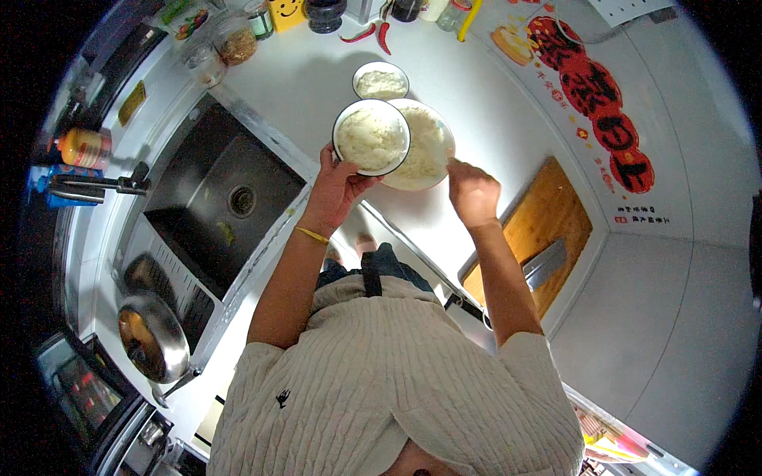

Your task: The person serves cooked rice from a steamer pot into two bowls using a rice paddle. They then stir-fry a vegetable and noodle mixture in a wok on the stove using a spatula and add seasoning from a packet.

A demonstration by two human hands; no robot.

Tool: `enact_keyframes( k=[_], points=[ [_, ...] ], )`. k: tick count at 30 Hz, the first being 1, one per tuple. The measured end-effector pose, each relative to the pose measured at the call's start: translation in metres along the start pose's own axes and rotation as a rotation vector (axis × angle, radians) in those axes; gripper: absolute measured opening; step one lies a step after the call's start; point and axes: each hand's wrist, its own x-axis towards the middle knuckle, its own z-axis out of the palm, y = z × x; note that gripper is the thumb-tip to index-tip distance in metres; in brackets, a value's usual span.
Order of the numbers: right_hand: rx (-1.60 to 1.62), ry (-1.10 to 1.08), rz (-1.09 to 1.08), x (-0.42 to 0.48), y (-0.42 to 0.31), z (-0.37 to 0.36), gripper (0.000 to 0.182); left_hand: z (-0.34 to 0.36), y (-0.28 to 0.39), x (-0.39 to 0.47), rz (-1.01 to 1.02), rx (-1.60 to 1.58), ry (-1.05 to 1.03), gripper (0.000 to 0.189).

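Observation:
In my left hand (342, 187) is a small white bowl (371, 137) with a dark rim, filled with what looks like cooked rice. It overlaps the left side of a larger pale bowl (446, 134), which also holds rice-like food. My right hand (475, 189) is closed at the larger bowl's right edge; whether it grips the rim or a utensil cannot be told. Behind them a second small dark-rimmed bowl (381, 81) with the same food stands on the white counter.
A dark sink (229, 190) lies to the left, with a metal pan (153, 337) below it. At the right a cleaver (545, 265) rests on a wooden cutting board (553, 208). Jars (236, 43) and red chili-shaped objects (383, 38) line the counter's back.

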Motion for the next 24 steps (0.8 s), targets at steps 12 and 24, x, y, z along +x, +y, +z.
enact_keyframes(
  k=[12, 24],
  points=[
    [-0.056, 0.047, -0.3, 0.04, -0.026, -0.031, 0.03, 0.013, 0.014, -0.008, -0.106, 0.22, -0.001, 0.061],
    [0.07, 0.004, -0.172, 0.034, -0.029, -0.045, 0.018, 0.012, 0.011, -0.009, -0.034, 0.243, 0.023, 0.066]
  ],
)
